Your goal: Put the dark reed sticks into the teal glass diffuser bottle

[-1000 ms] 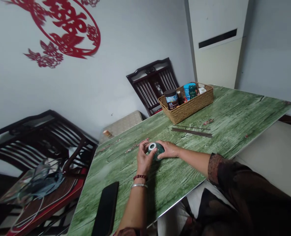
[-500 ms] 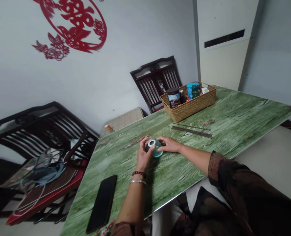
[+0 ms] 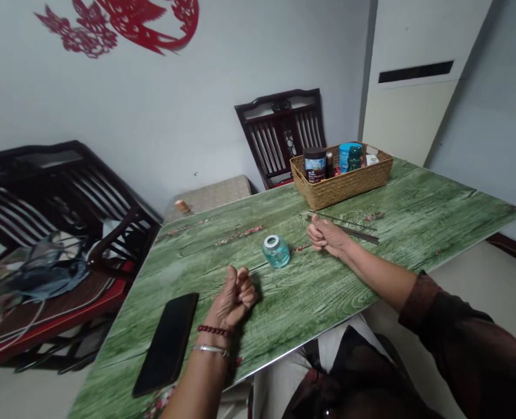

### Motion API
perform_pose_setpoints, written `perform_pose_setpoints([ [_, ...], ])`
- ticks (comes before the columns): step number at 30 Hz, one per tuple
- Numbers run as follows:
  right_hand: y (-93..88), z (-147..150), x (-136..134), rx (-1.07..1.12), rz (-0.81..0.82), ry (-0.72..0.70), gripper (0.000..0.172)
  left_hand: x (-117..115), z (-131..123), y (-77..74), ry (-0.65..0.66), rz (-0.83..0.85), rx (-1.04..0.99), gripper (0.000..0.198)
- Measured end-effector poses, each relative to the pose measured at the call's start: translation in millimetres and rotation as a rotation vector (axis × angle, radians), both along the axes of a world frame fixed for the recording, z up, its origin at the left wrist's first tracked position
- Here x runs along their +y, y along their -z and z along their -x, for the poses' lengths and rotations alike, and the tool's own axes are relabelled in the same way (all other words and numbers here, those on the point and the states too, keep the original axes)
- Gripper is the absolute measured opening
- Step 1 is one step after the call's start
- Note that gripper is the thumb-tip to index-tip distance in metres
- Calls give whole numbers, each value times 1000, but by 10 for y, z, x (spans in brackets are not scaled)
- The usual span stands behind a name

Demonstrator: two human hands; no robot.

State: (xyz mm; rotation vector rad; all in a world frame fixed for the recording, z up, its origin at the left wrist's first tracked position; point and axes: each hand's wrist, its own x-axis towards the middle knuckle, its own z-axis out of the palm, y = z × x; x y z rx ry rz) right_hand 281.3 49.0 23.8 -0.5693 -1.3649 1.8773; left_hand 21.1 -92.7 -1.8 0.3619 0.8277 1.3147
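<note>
A small turquoise glass bottle (image 3: 276, 256) with a silver collar and an open mouth stands upright on the green table, between my two hands and touched by neither. My left hand (image 3: 237, 295), in front of it to the left, is closed in a loose fist with nothing visible inside. To the bottle's right, my right hand (image 3: 325, 235) is also closed, fingers curled in. Thin dark sticks (image 3: 362, 235) lie just behind and beside the right hand, which covers part of them. I see nothing held in that hand.
A black phone (image 3: 167, 343) lies at the left. A wicker basket (image 3: 349, 189) with jars and bottles stands at the back. Beyond the table are two dark wooden chairs (image 3: 279, 134) and a low patterned surface holding a small orange-brown object (image 3: 181, 205).
Both hands have let go of the glass bottle and drawn apart: the left toward me and leftward, the right toward the sticks. The bottle now stands alone. The camera view has shifted slightly.
</note>
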Motion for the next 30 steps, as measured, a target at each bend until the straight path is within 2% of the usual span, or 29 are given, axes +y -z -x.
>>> perform_pose_setpoints([
  [5, 296, -87, -221, -163, 69, 33, 73, 78, -122, 50, -18, 13, 268, 59],
  [9, 489, -13, -324, -260, 18, 127, 72, 72, -199, 62, 7, -10, 445, 60],
  [17, 498, -20, -329, -260, -42, 176, 72, 55, -187, 131, -23, -66, 483, 66],
  [30, 547, -25, -318, -245, -75, 168, 68, 52, -310, 35, -78, -47, 611, 67],
])
